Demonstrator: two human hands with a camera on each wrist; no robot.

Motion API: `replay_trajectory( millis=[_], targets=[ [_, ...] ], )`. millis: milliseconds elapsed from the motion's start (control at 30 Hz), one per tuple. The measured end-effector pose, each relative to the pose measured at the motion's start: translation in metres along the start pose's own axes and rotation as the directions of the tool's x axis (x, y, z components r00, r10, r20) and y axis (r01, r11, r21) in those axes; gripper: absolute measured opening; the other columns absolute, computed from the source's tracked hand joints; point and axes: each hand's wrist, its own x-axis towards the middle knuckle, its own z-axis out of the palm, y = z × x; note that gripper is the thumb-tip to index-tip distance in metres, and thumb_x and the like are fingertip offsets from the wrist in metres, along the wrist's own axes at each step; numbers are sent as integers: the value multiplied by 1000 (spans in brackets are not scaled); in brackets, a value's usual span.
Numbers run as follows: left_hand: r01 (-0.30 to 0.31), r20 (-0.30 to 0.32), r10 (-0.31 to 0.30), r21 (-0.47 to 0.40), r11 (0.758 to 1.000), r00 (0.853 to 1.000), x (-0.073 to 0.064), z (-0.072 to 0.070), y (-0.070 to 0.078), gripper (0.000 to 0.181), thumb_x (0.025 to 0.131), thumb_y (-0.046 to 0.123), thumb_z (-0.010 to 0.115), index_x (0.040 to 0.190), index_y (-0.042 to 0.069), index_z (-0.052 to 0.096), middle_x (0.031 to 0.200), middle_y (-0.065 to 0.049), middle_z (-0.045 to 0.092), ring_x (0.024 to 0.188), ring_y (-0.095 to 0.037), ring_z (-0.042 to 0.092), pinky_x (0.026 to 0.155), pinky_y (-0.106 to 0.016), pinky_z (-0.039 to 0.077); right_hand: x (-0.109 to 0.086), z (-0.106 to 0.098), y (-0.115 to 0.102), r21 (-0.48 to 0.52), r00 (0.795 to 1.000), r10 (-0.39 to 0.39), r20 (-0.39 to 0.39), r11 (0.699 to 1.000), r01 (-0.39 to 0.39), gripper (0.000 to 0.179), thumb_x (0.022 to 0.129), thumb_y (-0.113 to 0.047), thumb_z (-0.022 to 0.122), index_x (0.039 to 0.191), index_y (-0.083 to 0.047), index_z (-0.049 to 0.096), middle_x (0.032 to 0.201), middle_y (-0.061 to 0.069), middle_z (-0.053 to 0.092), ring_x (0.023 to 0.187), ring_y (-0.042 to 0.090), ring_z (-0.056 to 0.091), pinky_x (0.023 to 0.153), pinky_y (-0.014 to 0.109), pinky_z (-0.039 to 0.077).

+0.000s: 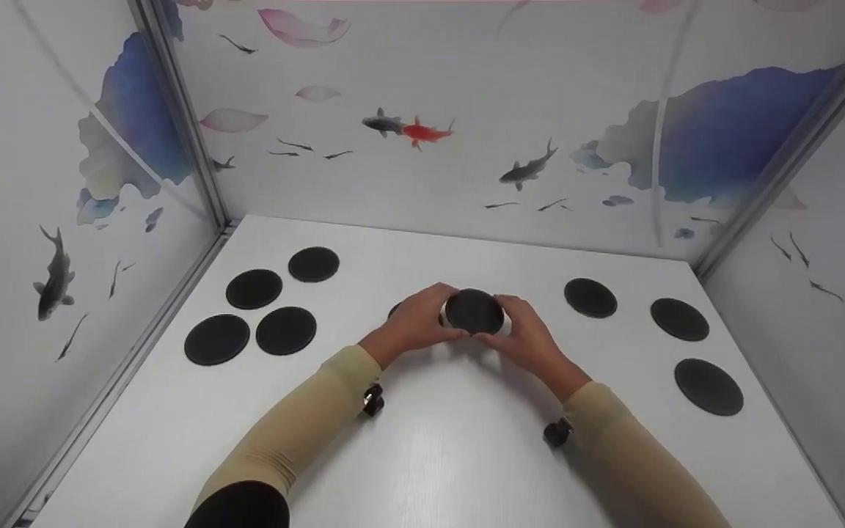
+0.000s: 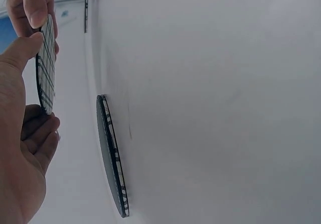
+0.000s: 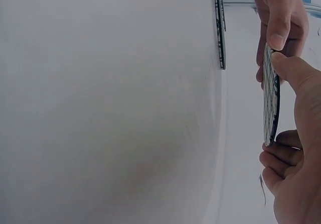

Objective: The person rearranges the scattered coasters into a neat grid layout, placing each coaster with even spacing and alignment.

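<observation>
Between both hands, a round black coaster (image 1: 474, 312) is held up off the white table, dark face upward. Its underside shows a pale checked pattern in the left wrist view (image 2: 46, 66), and the right wrist view shows the same coaster (image 3: 271, 96) from its other side. My left hand (image 1: 419, 317) grips its left edge, thumb at the near side and fingers round the far side. On the opposite edge, my right hand (image 1: 527, 336) grips likewise, the two thumbs almost meeting. Another dark coaster (image 1: 394, 309) peeks out behind the left hand, mostly hidden.
Several black coasters (image 1: 286, 331) lie grouped on the left of the table (image 1: 408, 455). Three more lie on the right, the nearest coaster (image 1: 708, 386) close to the table's right edge. White panels (image 1: 430, 191) printed with fish enclose the back and sides.
</observation>
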Motion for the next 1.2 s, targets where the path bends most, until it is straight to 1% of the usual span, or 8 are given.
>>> replay_trajectory(
  millis=[100,200,300,433,700,867,1033,1200],
  targets=[
    [11,-2,-11,-5,1000,1000,-1,0,0,73,83,53,79,140,16,54,134,2,58,121,-12,57,103,-34,48,0,0,-1,11,1000,5,0,1000,-5,82,84,-43,82,147,-2,48,146,15,52,138,31,45,113,49,38],
    [20,9,-20,-6,1000,1000,-1,2,-1,72,83,53,79,140,16,54,134,2,58,122,-12,56,103,-34,48,0,1,-1,9,1000,22,13,1000,-22,82,84,-42,83,148,-3,48,146,15,51,138,31,45,114,49,37],
    [30,27,-30,8,1000,999,-1,3,-2,72,84,54,78,140,16,54,135,2,57,122,-12,56,103,-34,47,0,3,0,2,999,35,34,999,-36,83,84,-43,83,148,-3,48,147,16,51,139,31,44,114,48,36],
    [38,39,-39,24,999,998,-1,4,-4,73,83,56,78,140,15,55,135,1,58,121,-11,56,102,-34,47,2,3,1,1,998,33,48,999,-33,84,83,-44,83,147,-2,48,147,17,51,139,32,45,115,48,36],
    [47,63,-48,5,999,997,2,2,-4,74,80,58,80,136,14,58,128,1,61,115,-13,58,99,-36,49,6,3,6,9,995,41,89,999,-42,83,83,-49,82,146,-5,50,145,14,53,138,31,45,114,48,37],
    [61,88,-63,24,998,994,5,4,-6,73,80,58,80,135,15,59,125,2,61,112,-13,58,98,-35,49,8,4,8,-1,992,66,106,998,-67,85,82,-48,83,147,-5,50,146,13,53,138,30,46,114,48,36],
    [74,114,-80,54,996,990,7,4,-6,74,79,58,81,134,14,59,124,0,62,111,-14,59,98,-36,50,11,6,11,-10,991,73,115,997,-73,88,80,-51,83,146,-4,50,144,13,54,137,30,47,114,47,37],
    [96,137,-103,58,994,985,8,7,-5,76,78,60,80,133,13,59,123,0,63,110,-14,59,98,-35,49,11,8,13,-10,987,92,130,996,-92,89,78,-53,84,145,-4,51,143,14,54,136,30,48,113,47,37]
  ],
)
